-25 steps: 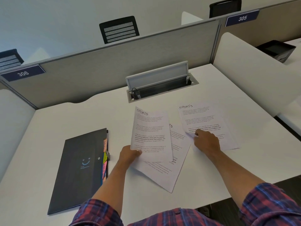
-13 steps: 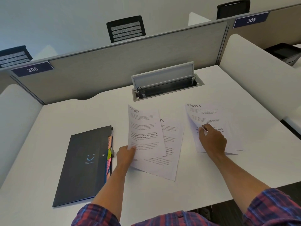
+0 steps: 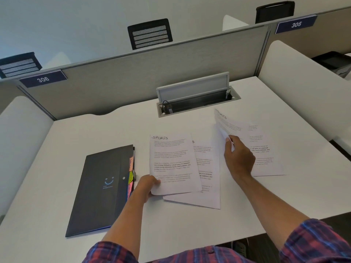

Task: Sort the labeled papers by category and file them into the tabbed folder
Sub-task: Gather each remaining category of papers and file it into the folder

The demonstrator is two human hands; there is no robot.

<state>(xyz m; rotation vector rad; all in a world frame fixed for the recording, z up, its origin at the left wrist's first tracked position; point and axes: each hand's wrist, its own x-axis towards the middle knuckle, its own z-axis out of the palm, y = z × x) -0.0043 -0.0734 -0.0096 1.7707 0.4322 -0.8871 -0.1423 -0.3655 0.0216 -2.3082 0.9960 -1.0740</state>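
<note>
A dark tabbed folder (image 3: pixel 98 188) with a smiley print lies shut at the left of the white desk (image 3: pixel 79 135), coloured tabs along its right edge. My left hand (image 3: pixel 147 186) pinches the bottom left corner of a sheet headed SPORTS (image 3: pixel 173 164), which overlaps another sheet (image 3: pixel 207 179) lying flat under it. My right hand (image 3: pixel 238 158) pinches the left edge of a second SPORTS sheet (image 3: pixel 229 123) and lifts it, curling it up off a further sheet (image 3: pixel 266 154) beneath.
An open cable box (image 3: pixel 195 100) with a raised lid sits in the desk behind the papers. Grey partition panels (image 3: pixel 144 76) close the back, white side dividers (image 3: pixel 303 88) stand left and right. The desk's front edge runs just before my sleeves.
My right hand has gone from pressing the right SPORTS sheet flat to pinching its left edge and lifting it. My left hand still holds its sheet, shifted slightly left.
</note>
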